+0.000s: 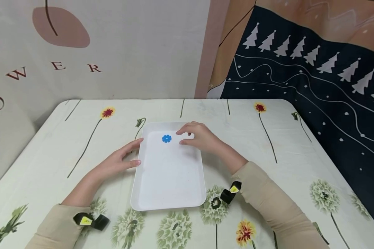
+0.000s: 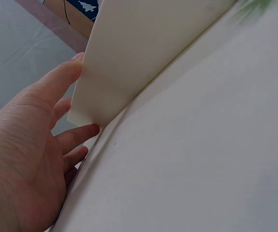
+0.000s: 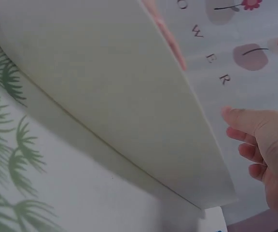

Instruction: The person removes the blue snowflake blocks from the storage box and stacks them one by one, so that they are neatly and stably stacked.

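Note:
A white rectangular tray (image 1: 171, 180) lies on the table, its short side toward me. Inside it, near the far end, sits a small blue snowflake-shaped disc (image 1: 166, 138) with notched edges. At the tray's left rim is my left hand (image 1: 119, 159), thumb and fingers spread and touching the side. The left wrist view shows those fingertips against the tray's outer wall (image 2: 144, 48). My right hand (image 1: 202, 136) hovers over the far right part of the tray, thumb and forefinger apart with nothing between them. In the right wrist view, that hand (image 3: 269, 150) appears above the tray's rim.
A flower-printed cloth (image 1: 90, 138) covers the table. Behind stands a pale wall hanging (image 1: 137, 52) with letters, and on the right a dark hanging (image 1: 299, 79) with white trees. Each sleeve bears a black wrist camera, such as the right wrist camera (image 1: 228, 195).

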### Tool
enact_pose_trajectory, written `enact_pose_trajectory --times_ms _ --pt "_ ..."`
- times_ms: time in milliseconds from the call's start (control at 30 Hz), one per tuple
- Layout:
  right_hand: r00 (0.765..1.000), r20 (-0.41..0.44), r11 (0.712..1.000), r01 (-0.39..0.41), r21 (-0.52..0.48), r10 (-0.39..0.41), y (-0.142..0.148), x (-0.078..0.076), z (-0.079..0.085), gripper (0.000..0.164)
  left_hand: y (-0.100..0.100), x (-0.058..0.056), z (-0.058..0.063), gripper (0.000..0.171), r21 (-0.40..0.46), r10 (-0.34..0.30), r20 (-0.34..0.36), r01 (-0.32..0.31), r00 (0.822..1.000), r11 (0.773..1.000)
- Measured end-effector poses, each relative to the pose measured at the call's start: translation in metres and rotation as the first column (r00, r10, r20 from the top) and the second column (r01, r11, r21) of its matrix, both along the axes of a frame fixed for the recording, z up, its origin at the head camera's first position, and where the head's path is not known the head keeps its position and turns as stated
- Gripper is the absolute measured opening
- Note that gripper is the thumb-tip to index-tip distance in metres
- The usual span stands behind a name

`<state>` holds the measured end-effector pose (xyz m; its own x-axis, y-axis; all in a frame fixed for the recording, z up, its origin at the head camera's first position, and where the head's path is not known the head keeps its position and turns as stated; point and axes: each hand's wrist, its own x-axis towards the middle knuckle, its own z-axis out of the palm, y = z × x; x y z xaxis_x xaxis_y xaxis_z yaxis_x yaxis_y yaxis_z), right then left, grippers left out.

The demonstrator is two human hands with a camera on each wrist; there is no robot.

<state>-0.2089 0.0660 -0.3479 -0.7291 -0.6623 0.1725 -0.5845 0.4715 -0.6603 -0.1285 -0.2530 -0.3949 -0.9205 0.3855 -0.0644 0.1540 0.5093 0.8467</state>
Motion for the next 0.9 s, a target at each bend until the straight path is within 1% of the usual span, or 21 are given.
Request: enact_pose_trajectory --times_ms 233,400,567,733,900 --pt "0.999 0.03 0.996 -0.029 0.089 0.026 -0.021 -0.01 -0.004 0.035 0.001 0.0 0.0 0.076 -0.004 0.005 0.005 -0.005 1.0 1.0" --pt "0.998 0.057 0.988 -0.003 0.158 -0.006 -0.032 -0.017 -0.008 0.037 0.001 0.001 0.0 0.076 -0.007 0.005 0.003 -0.005 1.0 1.0" --pt "0.998 0.055 0.973 0.016 0.229 -0.029 -0.041 -0.026 -0.012 0.038 0.0 0.001 0.0 0.076 -0.004 0.005 0.003 -0.005 1.0 1.0" --pt "0.998 0.06 0.965 0.007 0.262 -0.024 -0.047 -0.033 -0.015 0.041 -0.001 0.001 -0.001 0.076 0.005 0.009 0.007 -0.009 1.0 1.0" --pt "0.997 0.08 0.956 -0.017 0.292 -0.007 -0.051 -0.04 -0.021 0.042 -0.001 0.0 0.0 0.077 -0.01 0.021 0.014 -0.021 1.0 1.0"
